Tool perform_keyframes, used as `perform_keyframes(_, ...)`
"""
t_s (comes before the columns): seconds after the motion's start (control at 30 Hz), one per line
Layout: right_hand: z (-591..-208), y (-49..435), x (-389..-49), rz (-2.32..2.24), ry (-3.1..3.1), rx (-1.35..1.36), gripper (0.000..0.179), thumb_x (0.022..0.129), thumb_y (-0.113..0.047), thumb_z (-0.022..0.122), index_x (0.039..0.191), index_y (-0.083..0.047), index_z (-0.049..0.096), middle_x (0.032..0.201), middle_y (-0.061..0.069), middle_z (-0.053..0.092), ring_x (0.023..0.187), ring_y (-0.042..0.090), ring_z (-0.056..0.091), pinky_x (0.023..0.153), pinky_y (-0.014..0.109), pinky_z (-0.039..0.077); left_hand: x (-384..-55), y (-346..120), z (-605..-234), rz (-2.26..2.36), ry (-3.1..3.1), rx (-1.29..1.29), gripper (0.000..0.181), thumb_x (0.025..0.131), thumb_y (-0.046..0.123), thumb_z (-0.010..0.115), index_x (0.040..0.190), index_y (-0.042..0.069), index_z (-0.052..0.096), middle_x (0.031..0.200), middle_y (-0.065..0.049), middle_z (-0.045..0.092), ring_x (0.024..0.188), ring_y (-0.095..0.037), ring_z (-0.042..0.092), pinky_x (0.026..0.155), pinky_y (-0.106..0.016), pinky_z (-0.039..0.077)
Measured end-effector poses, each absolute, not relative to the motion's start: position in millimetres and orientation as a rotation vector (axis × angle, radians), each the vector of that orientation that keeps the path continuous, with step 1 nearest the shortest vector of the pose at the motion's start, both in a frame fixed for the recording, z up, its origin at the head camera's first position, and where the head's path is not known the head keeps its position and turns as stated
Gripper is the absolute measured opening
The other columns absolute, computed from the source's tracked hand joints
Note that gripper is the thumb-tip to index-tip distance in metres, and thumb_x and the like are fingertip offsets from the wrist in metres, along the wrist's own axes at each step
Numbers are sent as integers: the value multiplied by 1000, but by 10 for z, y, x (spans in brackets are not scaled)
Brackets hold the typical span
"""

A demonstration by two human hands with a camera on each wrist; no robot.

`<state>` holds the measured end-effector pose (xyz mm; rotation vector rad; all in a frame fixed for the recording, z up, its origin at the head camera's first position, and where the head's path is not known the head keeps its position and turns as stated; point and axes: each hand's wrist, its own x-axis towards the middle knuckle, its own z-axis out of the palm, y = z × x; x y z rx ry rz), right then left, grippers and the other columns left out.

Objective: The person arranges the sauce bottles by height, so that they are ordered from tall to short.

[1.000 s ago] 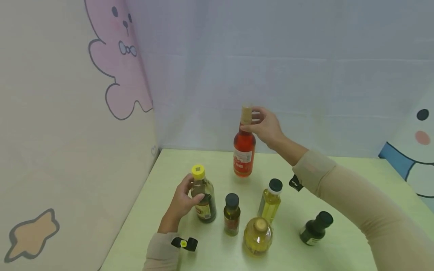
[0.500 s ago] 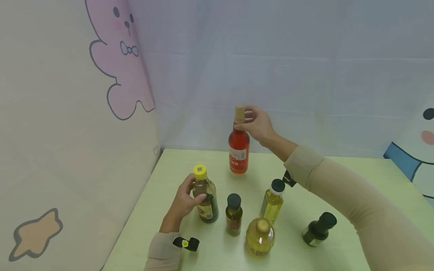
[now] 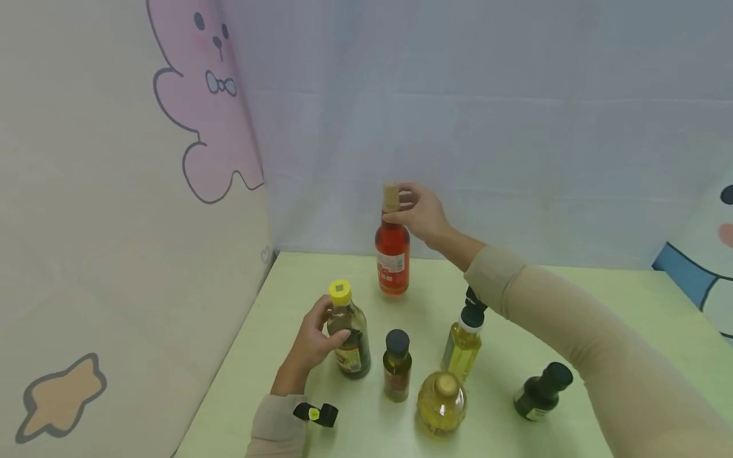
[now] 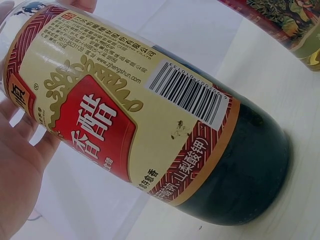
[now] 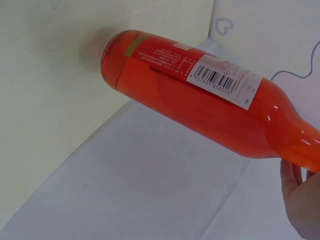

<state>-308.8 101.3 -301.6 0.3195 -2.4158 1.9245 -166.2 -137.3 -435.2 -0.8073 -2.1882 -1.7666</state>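
Right grip (image 3: 422, 215) grasps the red bottle (image 3: 392, 254) at its neck and pale cap (image 3: 390, 196) in the head view; that part is the slimmest, which likely explains the choice. Bottle is upright, towards the rear of the worktop (image 3: 321, 267), before the curtain (image 3: 487, 140). Left grip (image 3: 312, 340) holds the dark bottle (image 3: 354, 346) from the side, thumb in front, below its yellow cap (image 3: 340, 292), probably for steadiness. To its right are the small bottle (image 3: 397, 375), square bottle (image 3: 461, 353) and round bottle (image 3: 442, 407), near one another; the squat bottle (image 3: 537, 395) is apart, further right.

Left wrist view: the dark bottle is smooth and cylindrical, rounded at the base, contents nearly opaque. Fingers lie at the upper body, so most of the cream, red and gold label (image 4: 100, 100) is exposed.

Right wrist view: the red bottle is glossy, apparently glass, straight-sided with a tapering shoulder and translucent orange-red contents. Base is close to the worktop; contact cannot be confirmed.
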Motion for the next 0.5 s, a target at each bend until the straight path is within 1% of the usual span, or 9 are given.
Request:
perform_keyframes(0.1,-3019,965,-3094,1913,-2423,331,56,80,0,79,130,-6,55,126,14,59,109,30,59,91,45,50,-1607,-1352,-4236,-1769,-2201,-803,48,78,-13,65,123,-12,47,118,1,54,113,-9,48,97,-57,37)
perform_keyframes(0.2,-3027,916,-3095,1904,-2435,346,55,80,1,79,129,-5,55,125,15,59,108,31,60,90,45,51,-1596,-1352,-4211,-1769,-2214,-799,49,78,-13,65,123,-12,47,119,-1,55,113,-9,48,97,-57,38)
perform_keyframes(0.3,-3040,858,-3110,1906,-2438,374,54,79,2,78,128,-5,56,124,15,59,107,31,60,89,45,51,-1602,-1363,-4218,-1773,-2223,-784,49,78,-13,65,123,-12,47,118,-1,55,112,-10,49,98,-50,39)
perform_keyframes(0.43,-3070,780,-3137,1906,-2439,396,53,79,3,78,127,-5,57,123,15,60,106,31,61,89,46,51,-1605,-1382,-4254,-1780,-2224,-767,50,78,-13,65,124,-12,47,118,1,54,113,-10,48,99,-38,40)
perform_keyframes(0.5,-3091,744,-3140,1901,-2447,395,52,79,2,79,126,-5,57,122,15,61,106,31,61,89,46,51,-1598,-1387,-4276,-1784,-2224,-766,50,78,-13,65,124,-12,47,118,2,54,113,-10,48,99,-35,39)
